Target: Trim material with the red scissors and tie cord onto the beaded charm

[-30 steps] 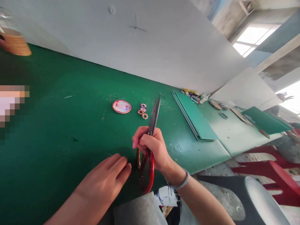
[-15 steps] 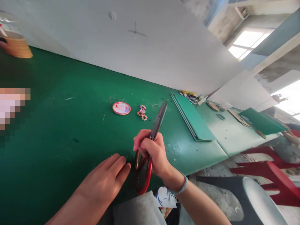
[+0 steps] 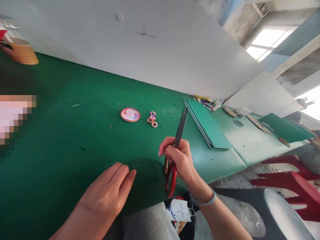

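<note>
Since the earlier frames the scissors (image 3: pixel 176 150) have swung rightward, carried by the right hand (image 3: pixel 180 157), and their closed blades now point up and away toward the stacked green sheets (image 3: pixel 208 125) rather than toward the bead ornament (image 3: pixel 152 119). That hand's fingers are wrapped tight around the neck of the scissors where blade meets handle, so the red loop handles hang below the palm, just above the front edge of the green table (image 3: pixel 75 133). The left hand (image 3: pixel 110 190) lies palm down on the table, fingers pressed together and flat, pinching nothing; it sits near the scissors but apart from them.

Judging by the grip, this looks like a carrying or repositioning step: the blades are shut and no fingers are through the loops. Any cutting would call for regripping through the handles and bringing material under the blades.

Further off, a small round embroidered disc (image 3: pixel 130 114) rests just left of the bead ornament, both well beyond the hands. A woven basket (image 3: pixel 22 53) stands at the far left by the white wall, and a red plastic chair (image 3: pixel 292 181) sits off the table's right end
</note>
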